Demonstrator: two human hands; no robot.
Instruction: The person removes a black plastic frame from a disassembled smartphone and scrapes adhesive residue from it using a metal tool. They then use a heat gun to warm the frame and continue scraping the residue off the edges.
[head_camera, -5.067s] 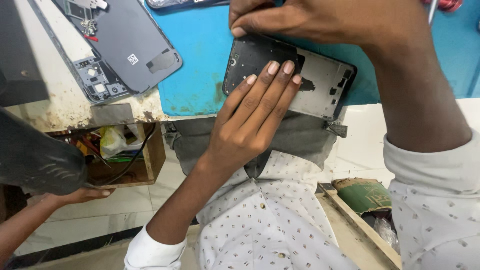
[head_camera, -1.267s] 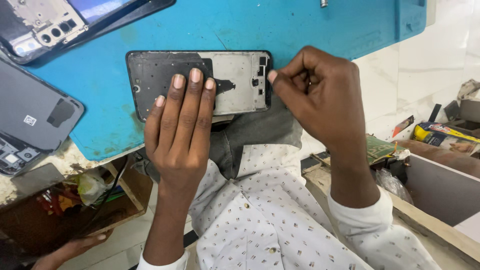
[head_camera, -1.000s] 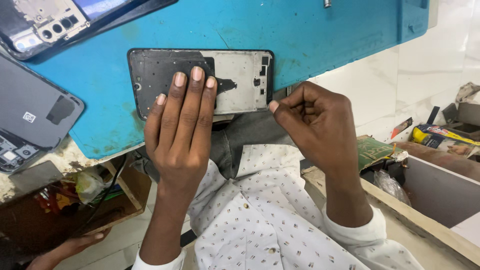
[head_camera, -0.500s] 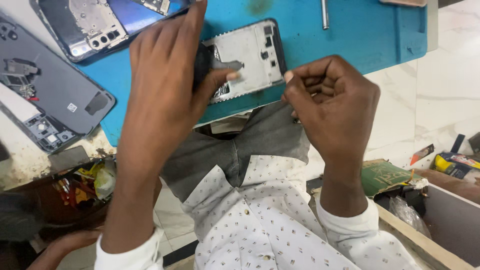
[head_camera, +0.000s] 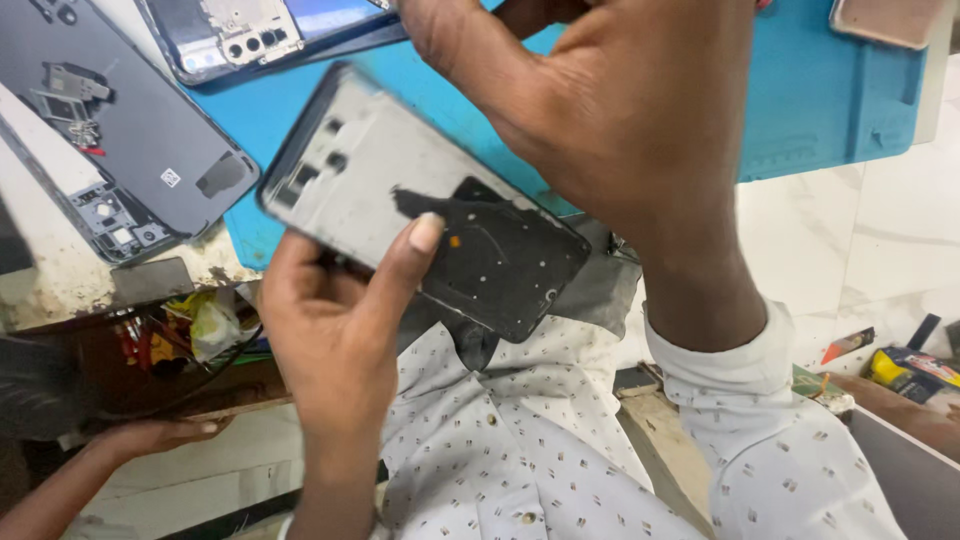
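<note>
Head cam, single view:

L hand (head_camera: 330, 330) grips the phone frame (head_camera: 420, 205) from below, fingers wrapped round its lower-left edge, thumb (head_camera: 405, 255) pressed on the inner face near the middle. Frame is lifted off the bench, tilted, camera-cutout end up-left, dark end down-right. It sits above the person's lap, partly over the edge of the blue mat (head_camera: 820, 100). Inner face shows a bare grey metal half w/ cutouts and a half covered w/ black sheet. Image is motion-blurred at the frame's upper-left corner.

R hand (head_camera: 610, 110) hovers above and to the right of the frame, fingers curled and bunched, close to the frame's top edge. Can't tell if it's touching the frame or pinching anything; fingertips are hidden behind the hand.

Around it: blue mat covers the bench top. An opened phone (head_camera: 270, 30) w/ camera module exposed lies at the mat's top-left. A dark grey back cover (head_camera: 130, 130) lies left of the mat, w/ a small board piece (head_camera: 110, 215) beside it. A pinkish phone (head_camera: 890, 20) sits at the mat's top-right corner. An open drawer (head_camera: 190, 350) under the bench holds clutter and wires.

Another person's hand (head_camera: 150, 435) rests at lower left, by the drawer. Wearer has a white patterned shirt (head_camera: 510, 440).
</note>
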